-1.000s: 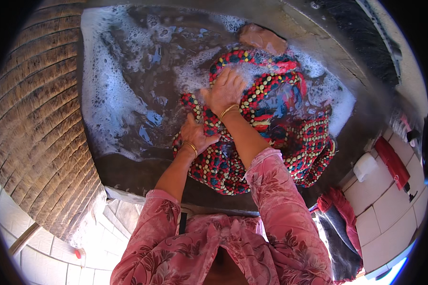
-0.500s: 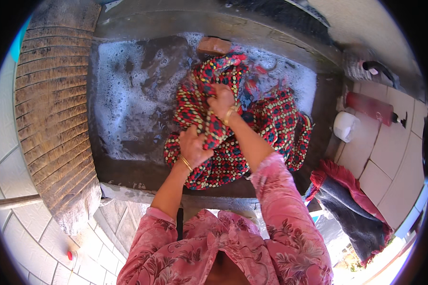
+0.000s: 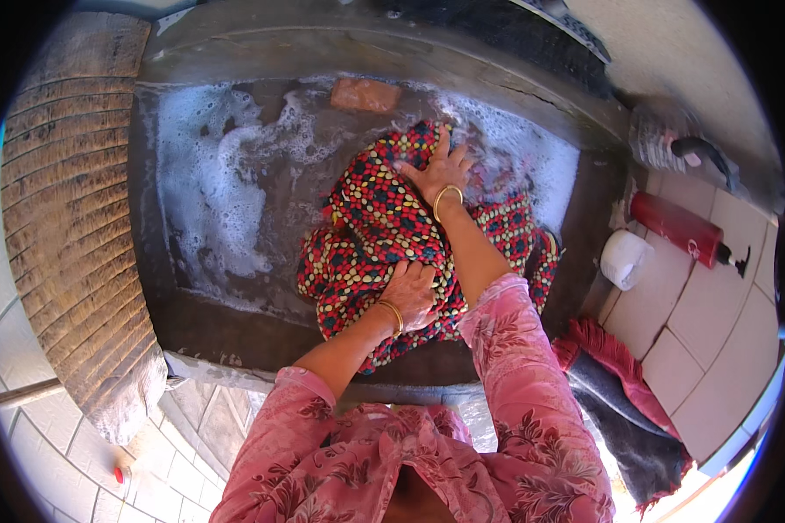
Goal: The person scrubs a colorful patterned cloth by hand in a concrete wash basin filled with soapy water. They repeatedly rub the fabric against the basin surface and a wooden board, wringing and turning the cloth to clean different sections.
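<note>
A wet cloth (image 3: 379, 209), patterned in red, black and pale yellow dots, lies bunched in the soapy water of a dark basin (image 3: 227, 327). My right hand (image 3: 442, 170) presses on its far part, palm down with the fingers spread. Closer to me, my left hand (image 3: 410, 295) has its fingers bent into the folds, gripping the fabric. Both wrists carry gold-coloured bangles. Part of the cloth is hidden under my right forearm.
A reddish-brown brick (image 3: 365, 95) lies beyond the cloth. A ridged wooden washboard (image 3: 78, 218) stands along the left side. On the right tiled ledge are a red pump bottle (image 3: 676, 225), a white lump (image 3: 624, 259) and a dark fringed cloth (image 3: 632, 427).
My right hand has let go of its fold and now lies spread on the cloth. The left hand has moved right and nearer to me. The lifted folds have flattened out.
</note>
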Available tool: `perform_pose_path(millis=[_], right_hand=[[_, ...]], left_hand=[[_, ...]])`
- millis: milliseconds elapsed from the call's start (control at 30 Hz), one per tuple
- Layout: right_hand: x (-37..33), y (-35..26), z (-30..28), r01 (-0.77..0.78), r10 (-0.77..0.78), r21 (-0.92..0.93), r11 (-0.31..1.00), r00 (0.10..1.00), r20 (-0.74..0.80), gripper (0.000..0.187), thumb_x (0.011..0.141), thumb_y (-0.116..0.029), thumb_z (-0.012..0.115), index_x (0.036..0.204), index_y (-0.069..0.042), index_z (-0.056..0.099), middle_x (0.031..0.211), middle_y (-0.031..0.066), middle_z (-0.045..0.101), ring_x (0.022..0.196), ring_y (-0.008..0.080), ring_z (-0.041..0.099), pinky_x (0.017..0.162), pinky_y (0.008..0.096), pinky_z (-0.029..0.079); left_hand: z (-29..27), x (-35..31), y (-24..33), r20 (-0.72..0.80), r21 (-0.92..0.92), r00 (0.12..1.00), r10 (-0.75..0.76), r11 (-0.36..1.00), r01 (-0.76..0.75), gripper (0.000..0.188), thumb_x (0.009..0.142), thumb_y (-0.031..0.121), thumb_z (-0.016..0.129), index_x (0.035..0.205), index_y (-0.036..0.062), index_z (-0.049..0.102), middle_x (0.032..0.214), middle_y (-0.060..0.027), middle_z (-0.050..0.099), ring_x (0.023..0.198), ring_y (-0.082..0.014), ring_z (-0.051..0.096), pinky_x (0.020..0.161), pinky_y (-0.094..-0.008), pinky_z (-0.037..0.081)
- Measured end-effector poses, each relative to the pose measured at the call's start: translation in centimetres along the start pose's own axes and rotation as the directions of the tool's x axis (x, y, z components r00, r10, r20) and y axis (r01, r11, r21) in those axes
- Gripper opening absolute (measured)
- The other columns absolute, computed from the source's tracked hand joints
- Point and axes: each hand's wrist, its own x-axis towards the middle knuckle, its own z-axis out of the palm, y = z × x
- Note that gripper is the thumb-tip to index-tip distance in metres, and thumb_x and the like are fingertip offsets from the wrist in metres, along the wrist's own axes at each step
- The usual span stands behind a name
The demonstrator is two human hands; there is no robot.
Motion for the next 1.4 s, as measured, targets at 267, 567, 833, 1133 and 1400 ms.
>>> perform_pose_path(millis=[267, 567, 833, 1133, 1400], right_hand=[[7.9, 4.6, 9.1, 0.288, -0.202, -0.344, 0.893, 0.943, 0.264, 0.048, 0.086, -0.04, 0.05, 0.121, -0.008, 0.058, 0.115, 0.0206, 0.061, 0.11, 0.0327, 0.058, 0.093, 0.0419, 0.044], [2.7, -0.7, -1.8, 0.219, -0.23, 0.098, 0.971, 0.965, 0.129, 0.041, 0.071, -0.031, 0.074, 0.102, -0.007, 0.063, 0.108, 0.0211, 0.063, 0.102, 0.0375, 0.059, 0.087, 0.0439, 0.048], [-13.6, 3.1, -4.9, 0.828, -0.834, -0.115, 0.549, 0.533, -0.141, 0.022, 0.059, -0.011, 0.072, 0.077, -0.01, 0.059, 0.082, 0.0072, 0.055, 0.092, 0.0262, 0.053, 0.081, 0.0406, 0.04], [-21.6, 9.6, -5.7, 0.904, -0.896, 0.163, 0.396, 0.419, -0.148, 0.026, 0.058, -0.006, 0.066, 0.082, -0.008, 0.058, 0.103, 0.0111, 0.056, 0.115, 0.0348, 0.047, 0.099, 0.0511, 0.033], [-19.4, 8.1, 0.6, 0.47, -0.397, 0.208, 0.858, 0.863, -0.313, 0.055, 0.076, -0.038, 0.07, 0.121, -0.012, 0.054, 0.135, 0.0242, 0.039, 0.127, 0.046, 0.033, 0.104, 0.0549, 0.027]], left_hand=[[3.0, 0.9, -6.4, -0.331, -0.129, 0.944, 0.021, 0.989, -0.067, 0.046, 0.06, 0.057, 0.072, 0.057, 0.0114, 0.066, 0.08, -0.0049, 0.045, 0.082, -0.0225, 0.048, 0.074, -0.038, 0.035], [2.0, -0.5, -7.4, -0.411, -0.098, 0.911, 0.022, 0.993, -0.068, 0.047, 0.051, 0.056, 0.078, 0.058, 0.0115, 0.065, 0.08, -0.007, 0.044, 0.082, -0.0255, 0.048, 0.073, -0.0384, 0.032], [-6.4, -9.0, -7.1, -0.635, -0.551, 0.618, -0.464, 0.832, 0.059, 0.015, 0.068, 0.01, 0.075, 0.079, 0.0048, 0.065, 0.112, -0.0121, 0.054, 0.106, -0.0271, 0.051, 0.093, -0.0374, 0.041], [-4.7, -6.0, -5.5, -0.233, -0.283, 0.888, -0.395, 0.902, 0.327, 0.051, 0.072, 0.051, 0.069, 0.118, 0.029, 0.06, 0.142, -0.0085, 0.036, 0.128, -0.0446, 0.029, 0.097, -0.0641, 0.023], [1.3, -5.8, -2.4, -0.219, -0.022, 0.888, -0.404, 0.912, 0.409, 0.062, 0.067, 0.038, 0.073, 0.12, 0.0143, 0.051, 0.14, -0.0172, 0.03, 0.127, -0.0442, 0.027, 0.097, -0.0656, 0.019]])
